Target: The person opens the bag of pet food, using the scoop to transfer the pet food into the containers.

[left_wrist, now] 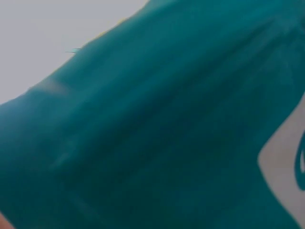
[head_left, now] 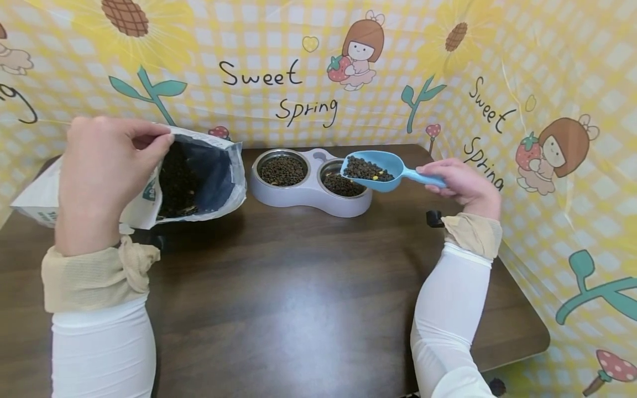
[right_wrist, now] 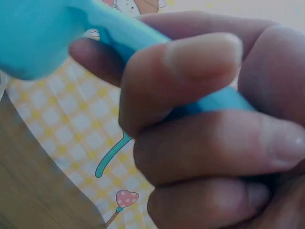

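My right hand (head_left: 460, 182) grips the handle of a light blue scoop (head_left: 383, 181), its fingers curled round it in the right wrist view. Dark brown kibble with a few yellow bits (head_left: 365, 169) lies in the scoop, which is held over the right bowl (head_left: 343, 193) of a pale double feeder (head_left: 308, 200). Both that bowl and the left bowl (head_left: 283, 167) contain kibble. On the left, my left hand (head_left: 106, 171) pinches the rim of a foil-lined bag (head_left: 219, 177), its mouth wide and dark kibble inside. Only the bag's teal outside (left_wrist: 157, 124) fills the left wrist view.
The feeder and bag are on a dark wooden table (head_left: 288, 298). A yellow checked cloth (head_left: 259, 33) with printed figures hangs behind it and along the right. A small black object (head_left: 434, 219) is beside the right wrist.
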A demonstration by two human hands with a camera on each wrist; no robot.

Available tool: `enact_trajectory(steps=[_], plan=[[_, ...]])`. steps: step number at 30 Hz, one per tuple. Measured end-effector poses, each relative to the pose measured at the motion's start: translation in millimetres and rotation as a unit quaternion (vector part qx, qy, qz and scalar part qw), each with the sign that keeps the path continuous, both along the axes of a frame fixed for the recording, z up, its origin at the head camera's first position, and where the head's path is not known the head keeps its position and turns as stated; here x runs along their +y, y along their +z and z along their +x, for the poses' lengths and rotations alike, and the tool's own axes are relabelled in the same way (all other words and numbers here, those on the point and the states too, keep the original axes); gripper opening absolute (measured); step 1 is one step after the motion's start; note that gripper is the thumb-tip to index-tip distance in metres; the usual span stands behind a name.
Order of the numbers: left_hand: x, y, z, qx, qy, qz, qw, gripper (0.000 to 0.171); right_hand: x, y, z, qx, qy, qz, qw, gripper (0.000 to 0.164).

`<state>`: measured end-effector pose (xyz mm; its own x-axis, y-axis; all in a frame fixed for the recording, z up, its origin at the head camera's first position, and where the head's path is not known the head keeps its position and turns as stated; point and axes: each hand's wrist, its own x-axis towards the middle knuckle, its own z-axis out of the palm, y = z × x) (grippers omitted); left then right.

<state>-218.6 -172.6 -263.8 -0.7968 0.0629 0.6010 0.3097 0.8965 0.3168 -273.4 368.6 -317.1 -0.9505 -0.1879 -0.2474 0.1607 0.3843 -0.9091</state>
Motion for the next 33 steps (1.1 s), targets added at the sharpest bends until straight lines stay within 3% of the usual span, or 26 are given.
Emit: enact_trajectory(steps=[5, 13, 20, 26, 33], plan=[[-1, -0.9, -0.7, 0.014, -0.004, -0.003, 0.9999, 0.028, -9, 0.6, -3.8, 0.008, 0.007, 0.074, 0.997, 0.024], [-2, -1.4, -1.0, 0.015, -0.006, -0.004, 0.9999, 0.027, -31, 9.8, -5.8, 0.02, 0.002, 0.145, 0.989, 0.033], [-3, -1.7, -2.0, 0.004, -0.004, 0.006, 1.0, 0.027, -43, 15.2, -9.5, 0.042, 0.009, 0.226, 0.973, 0.035], [-2, -1.2, -1.7, -0.001, -0.002, 0.007, 1.0, 0.026, -52, 21.7, -7.8, 0.064, 0.026, 0.305, 0.95, 0.042], [-1, -1.3, -1.0, -0.004, -0.002, 0.009, 0.9999, 0.027, -64, 27.2, -7.6, 0.078, 0.026, 0.334, 0.939, 0.038]])
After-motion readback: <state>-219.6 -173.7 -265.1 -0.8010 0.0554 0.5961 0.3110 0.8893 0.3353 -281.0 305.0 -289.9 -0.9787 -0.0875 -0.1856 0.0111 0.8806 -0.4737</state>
